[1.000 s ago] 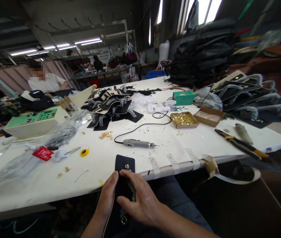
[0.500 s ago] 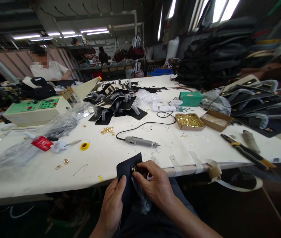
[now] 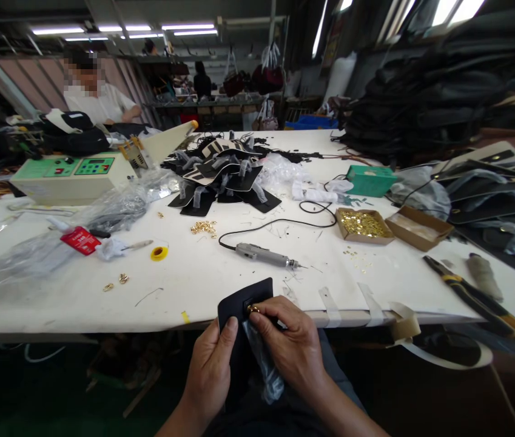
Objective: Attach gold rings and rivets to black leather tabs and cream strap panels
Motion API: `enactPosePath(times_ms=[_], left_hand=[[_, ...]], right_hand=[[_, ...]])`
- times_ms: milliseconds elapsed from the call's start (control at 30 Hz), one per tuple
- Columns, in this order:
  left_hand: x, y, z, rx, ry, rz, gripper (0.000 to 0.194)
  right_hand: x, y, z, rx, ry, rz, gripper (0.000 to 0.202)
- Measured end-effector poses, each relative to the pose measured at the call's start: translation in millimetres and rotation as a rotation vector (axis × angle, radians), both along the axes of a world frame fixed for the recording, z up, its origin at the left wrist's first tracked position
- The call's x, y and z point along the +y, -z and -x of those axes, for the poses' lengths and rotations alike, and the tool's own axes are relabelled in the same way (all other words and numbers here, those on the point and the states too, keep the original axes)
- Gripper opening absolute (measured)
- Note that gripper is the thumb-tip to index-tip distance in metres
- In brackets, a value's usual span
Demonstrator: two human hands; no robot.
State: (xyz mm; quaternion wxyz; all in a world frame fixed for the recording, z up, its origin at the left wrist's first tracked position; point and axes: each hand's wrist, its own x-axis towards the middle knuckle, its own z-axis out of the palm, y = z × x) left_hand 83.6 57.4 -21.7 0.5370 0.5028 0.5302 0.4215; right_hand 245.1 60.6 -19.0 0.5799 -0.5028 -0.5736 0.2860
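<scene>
A black panel with rounded corners [image 3: 234,301] is held upright at the table's front edge. My left hand [image 3: 214,364] is closed on its left side, thumb across the face. With thumb and forefinger, my right hand [image 3: 291,343] pinches a small gold metal fitting [image 3: 252,309] against a dark tab on the panel. The fitting's exact shape is partly covered by my fingertips. Below my right fingers hangs a strip wrapped in clear plastic [image 3: 266,370]. Beyond my hands, a grey electric screwdriver [image 3: 264,254] lies on the white table [image 3: 184,276].
Gold pieces fill a cardboard box [image 3: 366,240], beside a second box [image 3: 421,243]. Black-handled pliers [image 3: 471,294] lie at right. Black panels [image 3: 225,176] are heaped mid-table. A yellow tape roll [image 3: 159,253], red glue packet [image 3: 79,241] and control machine [image 3: 75,176] stand left. A person [image 3: 97,91] sits behind.
The view has shifted, so the table's things appear farther right and the background higher. My right fingers still pinch the gold fitting, now tilted slightly differently. The left grip is unchanged.
</scene>
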Motion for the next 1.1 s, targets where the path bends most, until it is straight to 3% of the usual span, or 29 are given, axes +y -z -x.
enactPosePath(times_ms=[100,300,400,567,700,800,1000,1100], left_hand=[[4,-3.9,4,0.043,0.068,-0.030,0.046],[15,-8.2,13,0.035,0.267,0.014,0.044],[17,-7.0,14,-0.035,0.282,0.053,0.043],[15,1.4,7,-0.267,0.155,0.119,0.046],[11,5.8,0,-0.371,0.123,0.162,0.047],[8,5.4,-3,-0.404,0.110,0.190,0.049],[11,-1.7,-8,-0.525,0.012,0.245,0.052],[22,-10.8,-11,-0.593,-0.126,0.294,0.053]], right_hand=[[5,-7.5,-11,-0.146,-0.112,0.012,0.014],[28,-30.1,-44,-0.509,-0.525,0.063,0.022],[36,-34.6,-49,-0.510,-0.586,0.114,0.020],[36,-28.3,-41,-0.252,-0.425,0.202,0.005],[31,-23.1,-39,-0.111,-0.299,0.205,0.018],[30,-23.8,-40,-0.109,-0.281,0.181,0.002],[22,-23.5,-50,-0.065,-0.014,0.174,0.017],[6,-17.0,-54,-0.017,-0.071,0.349,0.030]])
